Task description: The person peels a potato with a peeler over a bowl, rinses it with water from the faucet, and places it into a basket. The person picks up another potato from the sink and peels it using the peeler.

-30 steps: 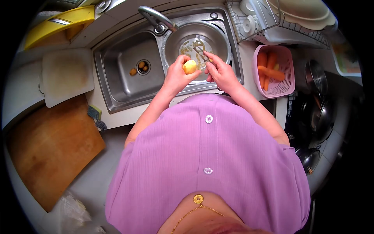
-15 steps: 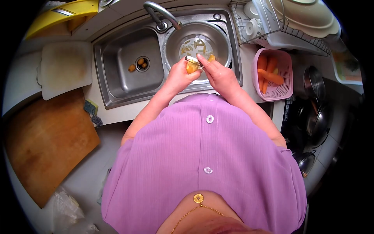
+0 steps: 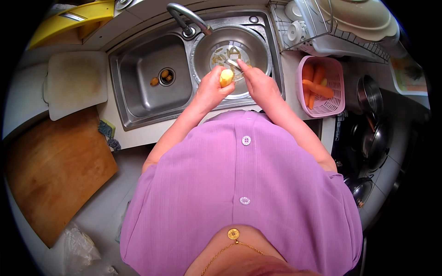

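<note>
My left hand [image 3: 210, 92] is closed around a yellow, peeled-looking potato [image 3: 226, 77] over the near edge of a round metal basin [image 3: 262, 53]. Just right of the potato, my right hand [image 3: 262, 86] grips a small metal peeler [image 3: 234, 64], its head a little beyond the potato and apart from it. Strips of peel [image 3: 220, 56] lie in the bottom of the basin, which sits in the right sink bowl. In the left sink bowl [image 3: 145, 53], several small brownish-yellow pieces [image 3: 154, 82] rest at and beside the drain.
A faucet [image 3: 195, 19] arches over the sink. To the right are a pink basket [image 3: 339, 85] with carrots [image 3: 317, 87], a dish rack [image 3: 359, 41] and pans [image 3: 377, 142]. Left are a white board [image 3: 76, 85], a wooden board [image 3: 57, 175] and a sponge [image 3: 107, 128].
The peeler went onto the potato and has since moved off it, toward the far side. My left hand keeps its hold on the potato, with little movement.
</note>
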Available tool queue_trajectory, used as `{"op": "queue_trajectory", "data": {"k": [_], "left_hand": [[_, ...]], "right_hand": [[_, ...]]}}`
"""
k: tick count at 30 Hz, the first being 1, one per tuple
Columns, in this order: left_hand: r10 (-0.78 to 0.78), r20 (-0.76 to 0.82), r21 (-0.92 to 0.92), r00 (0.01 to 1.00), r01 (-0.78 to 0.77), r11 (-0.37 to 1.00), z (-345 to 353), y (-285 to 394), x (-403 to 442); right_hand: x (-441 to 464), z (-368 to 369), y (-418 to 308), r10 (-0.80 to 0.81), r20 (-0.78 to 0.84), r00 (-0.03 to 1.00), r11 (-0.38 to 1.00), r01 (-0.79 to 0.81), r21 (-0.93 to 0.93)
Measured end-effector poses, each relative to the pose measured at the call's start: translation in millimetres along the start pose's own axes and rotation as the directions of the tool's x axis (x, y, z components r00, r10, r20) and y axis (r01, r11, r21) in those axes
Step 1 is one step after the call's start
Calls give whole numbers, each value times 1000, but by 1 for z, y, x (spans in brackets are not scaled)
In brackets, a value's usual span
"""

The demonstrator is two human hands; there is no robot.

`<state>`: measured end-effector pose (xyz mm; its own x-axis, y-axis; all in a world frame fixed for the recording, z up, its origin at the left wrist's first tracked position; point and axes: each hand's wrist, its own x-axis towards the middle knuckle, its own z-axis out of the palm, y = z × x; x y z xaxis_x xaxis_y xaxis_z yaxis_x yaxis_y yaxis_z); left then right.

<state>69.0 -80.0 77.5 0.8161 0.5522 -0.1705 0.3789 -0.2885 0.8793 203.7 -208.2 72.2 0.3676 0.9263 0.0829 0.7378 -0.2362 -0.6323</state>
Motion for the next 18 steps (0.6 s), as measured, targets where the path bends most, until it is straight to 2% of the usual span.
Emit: {"op": "queue_trajectory", "data": {"k": [2, 3, 4, 5, 6, 8, 9, 10, 11, 12, 13, 15, 17, 18], "left_hand": [[-6, -5, 1, 1000, 6, 1000, -1, 4, -1], [-14, -11, 1, 1000, 14, 1000, -1, 5, -1], [-13, -11, 0, 1000, 13, 1000, 0, 4, 0], [14, -36, 31, 999, -13, 999, 1, 1, 0], [43, -59, 62, 997, -39, 997, 2, 0, 0], [21, -72, 39, 997, -18, 999, -1, 8, 0], [1, -85, 15, 996, 1, 1000, -2, 11, 1], [4, -88, 15, 996, -3, 1000, -5, 11, 2], [-4, -37, -80, 999, 1, 997, -9, 10, 4], [-9, 14, -174, 1000, 11, 985, -13, 8, 6], [-9, 9, -176, 1000, 11, 984, -15, 5, 7], [156, 57, -32, 986, -155, 987, -16, 0, 8], [108, 62, -85, 992, -103, 991, -18, 4, 7], [59, 69, -139, 996, -49, 989, -19, 6, 7]], "right_hand": [[1, 21, 40, 9, -112, 994, 1000, -12, -21], [3, 19, 36, 9, -114, 993, 1000, -12, -22], [7, 13, 27, 172, -29, 985, 954, -159, 256], [11, 8, 17, 301, 98, 949, 810, -309, 498], [14, 3, 8, 301, 100, 949, 810, -309, 498], [18, -4, -6, 334, 377, 864, 404, -492, 771], [17, -4, -6, 334, 375, 865, 406, -490, 771], [15, -3, -5, 309, 416, 855, 312, -504, 805], [15, -3, -3, 279, 456, 845, 215, -518, 828], [15, -5, -2, 272, 477, 836, 212, -535, 817], [15, -4, 0, 269, 478, 836, 216, -536, 816], [16, 0, 4, 380, 346, 858, 406, -491, 771], [19, -2, 3, 387, 316, 866, 403, -467, 787], [21, -5, -1, 349, 334, 875, 344, -451, 824]]}}
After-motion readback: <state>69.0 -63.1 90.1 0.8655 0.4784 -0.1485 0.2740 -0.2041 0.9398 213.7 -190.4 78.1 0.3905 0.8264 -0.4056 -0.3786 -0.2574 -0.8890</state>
